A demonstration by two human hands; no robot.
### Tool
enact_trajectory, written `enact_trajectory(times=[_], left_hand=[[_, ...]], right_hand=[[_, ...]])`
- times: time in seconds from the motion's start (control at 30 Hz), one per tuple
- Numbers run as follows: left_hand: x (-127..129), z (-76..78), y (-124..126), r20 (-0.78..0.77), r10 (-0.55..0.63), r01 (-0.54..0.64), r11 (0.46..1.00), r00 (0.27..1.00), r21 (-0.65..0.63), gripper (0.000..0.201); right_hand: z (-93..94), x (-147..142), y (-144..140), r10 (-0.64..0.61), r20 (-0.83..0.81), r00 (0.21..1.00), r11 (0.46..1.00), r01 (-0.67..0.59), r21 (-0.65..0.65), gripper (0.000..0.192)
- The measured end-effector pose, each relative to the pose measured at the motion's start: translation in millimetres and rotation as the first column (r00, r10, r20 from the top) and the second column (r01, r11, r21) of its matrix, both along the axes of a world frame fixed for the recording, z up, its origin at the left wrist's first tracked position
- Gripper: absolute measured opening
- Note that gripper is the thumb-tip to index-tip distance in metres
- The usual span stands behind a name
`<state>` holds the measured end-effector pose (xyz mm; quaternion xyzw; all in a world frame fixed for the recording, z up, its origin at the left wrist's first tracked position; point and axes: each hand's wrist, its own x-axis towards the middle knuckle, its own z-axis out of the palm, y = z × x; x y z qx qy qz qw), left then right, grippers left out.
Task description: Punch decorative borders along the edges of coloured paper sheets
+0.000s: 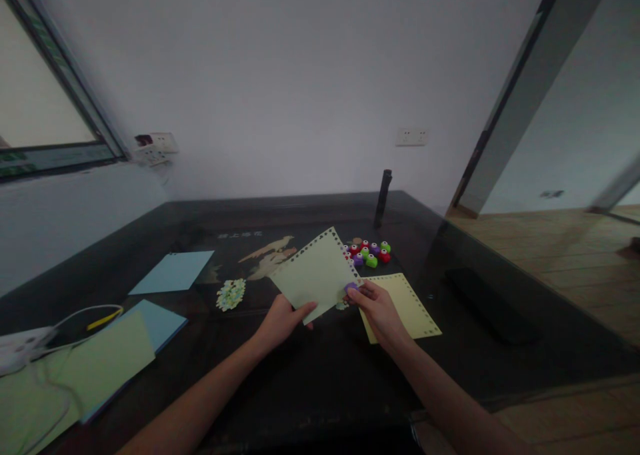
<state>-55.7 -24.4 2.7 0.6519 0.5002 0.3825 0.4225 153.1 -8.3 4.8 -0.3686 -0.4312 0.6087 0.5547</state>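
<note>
My left hand (284, 318) grips the lower corner of a pale green sheet of paper (313, 275), thumb on top. Small shapes are punched along the sheet's two upper edges. My right hand (373, 302) is closed round a small purple craft punch (351, 287) at the sheet's right edge; whether the paper is inside its slot I cannot tell. Beneath the right hand lies a yellow sheet (407, 305) with punched edges. Behind the green sheet stand several red, green and purple craft punches (371, 260), partly hidden by it.
A heap of small paper cut-outs (231, 295) lies left of my hands. Blue paper (175, 272), a green stack (110, 355) and a white cable (83, 308) are at the left. A black upright object (383, 198) stands at the back; a long dark object (487, 305) lies right.
</note>
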Motion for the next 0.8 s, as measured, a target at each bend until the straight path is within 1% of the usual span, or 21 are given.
enact_trajectory(times=[0.17, 0.33, 0.5, 0.67, 0.8], left_hand=[[1.5, 3.0, -2.1, -0.011, 0.007, -0.007, 1.000, 1.000, 0.006, 0.028], [0.1, 1.1, -1.3, -0.027, 0.013, -0.013, 1.000, 1.000, 0.009, 0.031], [-0.1, 0.9, -0.4, -0.036, 0.010, -0.010, 1.000, 0.999, 0.011, 0.030], [1.9, 3.0, -1.2, -0.012, 0.029, -0.029, 1.000, 1.000, -0.010, 0.029], [0.1, -0.7, 0.3, -0.021, 0.023, -0.023, 1.000, 1.000, 0.006, 0.029]], right_hand=[[-2.8, 0.5, 1.9, -0.015, 0.020, 1.000, 1.000, 0.015, 0.009, 0.034], [-2.1, 0.3, 1.5, -0.029, 0.013, 0.999, 1.000, 0.029, 0.007, 0.037], [-2.1, 0.0, 1.1, -0.012, -0.007, 1.000, 1.000, 0.012, 0.006, 0.036], [-0.2, -0.1, 0.5, 0.006, -0.016, 1.000, 1.000, -0.006, 0.001, 0.037], [1.9, -0.2, -0.6, 0.017, -0.008, 1.000, 1.000, -0.017, 0.019, 0.036]])
